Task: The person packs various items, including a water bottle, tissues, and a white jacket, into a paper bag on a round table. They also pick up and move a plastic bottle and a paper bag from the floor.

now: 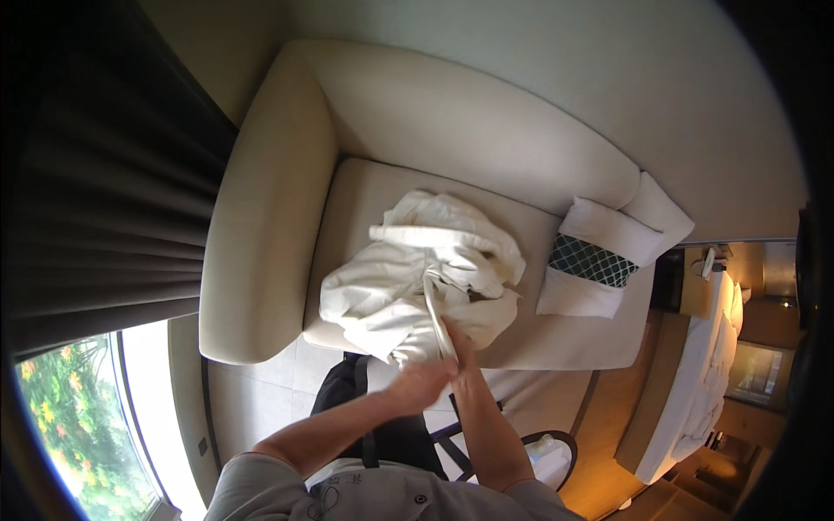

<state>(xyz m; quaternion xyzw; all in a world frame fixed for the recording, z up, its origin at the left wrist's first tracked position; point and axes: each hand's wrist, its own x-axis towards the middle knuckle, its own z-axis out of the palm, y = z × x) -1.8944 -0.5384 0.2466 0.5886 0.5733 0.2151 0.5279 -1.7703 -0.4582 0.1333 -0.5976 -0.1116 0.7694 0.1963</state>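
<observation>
A rumpled heap of white cloth (391, 280), with a thick folded band across its upper part, lies on the seat of a beige sofa (404, 182). Both hands meet at the heap's near edge, in front of the body. My left hand (420, 384) is closed on a gathered end of the white cloth. Close beside it on the right, my right hand (461, 345) grips a narrow strip of the same cloth that runs up into the heap. The fingers overlap and are partly hidden.
White pillows, one with a green patterned band (589, 260), rest at the sofa's right end. A dark curtain (117, 195) and a window (85, 417) are at left. A black-framed round item (554, 456) stands by my right arm. A bed (697, 384) is farther right.
</observation>
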